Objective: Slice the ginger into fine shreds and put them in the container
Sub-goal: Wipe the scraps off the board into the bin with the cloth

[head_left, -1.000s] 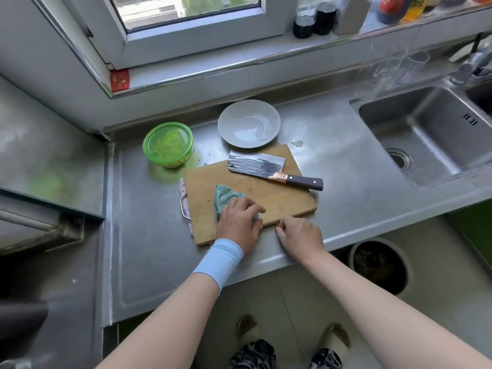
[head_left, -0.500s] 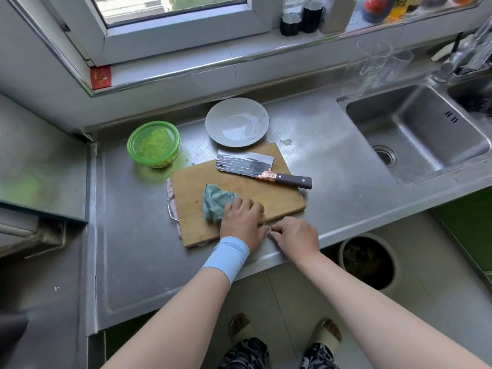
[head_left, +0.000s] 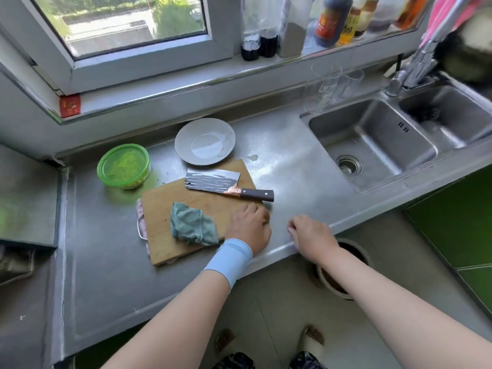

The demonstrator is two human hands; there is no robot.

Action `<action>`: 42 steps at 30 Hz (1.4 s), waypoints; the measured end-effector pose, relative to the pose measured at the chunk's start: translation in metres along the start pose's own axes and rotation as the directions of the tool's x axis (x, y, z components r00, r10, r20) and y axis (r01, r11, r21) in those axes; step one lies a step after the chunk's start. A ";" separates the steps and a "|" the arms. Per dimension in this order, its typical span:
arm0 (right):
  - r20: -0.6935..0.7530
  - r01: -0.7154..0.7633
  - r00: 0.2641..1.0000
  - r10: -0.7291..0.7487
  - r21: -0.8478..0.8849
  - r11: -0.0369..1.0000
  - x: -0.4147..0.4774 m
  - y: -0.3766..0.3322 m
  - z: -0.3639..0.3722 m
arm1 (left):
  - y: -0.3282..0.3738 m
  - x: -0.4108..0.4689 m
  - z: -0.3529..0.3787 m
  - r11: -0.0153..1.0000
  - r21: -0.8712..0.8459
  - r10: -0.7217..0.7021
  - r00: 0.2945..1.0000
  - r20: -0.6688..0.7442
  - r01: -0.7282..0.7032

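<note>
A green round container (head_left: 123,166) with pale yellow ginger shreds inside stands on the steel counter, left of the wooden cutting board (head_left: 165,203). A cleaver (head_left: 213,181) lies flat across the board's far edge, with its dark handle pointing right. A crumpled teal cloth (head_left: 191,227) sits on the board. My left hand (head_left: 250,227), with a blue wristband, rests on the board's near right corner, just right of the cloth, its fingers bent. My right hand (head_left: 311,235) hovers loosely curled over the counter's front edge and holds nothing that I can see.
An empty grey plate (head_left: 205,141) sits behind the board. A double sink (head_left: 372,145) lies to the right, with drinking glasses (head_left: 327,86) behind it. Bottles (head_left: 332,20) line the windowsill. A waste bin (head_left: 343,262) stands on the floor below the counter edge.
My left hand slid right off the cloth to the board's right corner, leaving the cloth behind. My right hand moved right along the counter edge, away from the board.
</note>
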State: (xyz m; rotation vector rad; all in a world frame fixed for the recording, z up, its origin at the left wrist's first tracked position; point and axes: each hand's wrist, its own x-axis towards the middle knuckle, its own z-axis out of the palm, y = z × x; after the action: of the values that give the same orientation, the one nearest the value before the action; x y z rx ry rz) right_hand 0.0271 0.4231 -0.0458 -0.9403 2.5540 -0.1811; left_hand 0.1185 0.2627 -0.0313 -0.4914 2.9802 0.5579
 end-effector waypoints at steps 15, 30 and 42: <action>0.291 -0.162 0.934 0.205 -0.166 0.973 -0.046 0.198 -0.069 | 0.177 0.054 0.050 0.984 -0.158 -0.018 0.920 0.392 0.087; 0.193 0.362 0.905 -0.380 0.119 0.924 0.056 -0.133 -0.058 | -0.101 -0.010 -0.042 0.940 0.137 -0.333 0.928 0.170 0.312; 0.200 -0.022 0.969 -0.146 0.658 0.753 0.104 -0.240 -0.042 | -0.218 -0.039 -0.083 0.551 -0.732 -0.541 0.839 0.052 0.401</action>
State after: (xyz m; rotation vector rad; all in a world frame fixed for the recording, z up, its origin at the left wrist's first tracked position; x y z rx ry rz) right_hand 0.0798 0.1722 0.0194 -0.7016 1.9881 -0.8720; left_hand 0.2246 0.0520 -0.0234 -1.4167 2.4308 1.6891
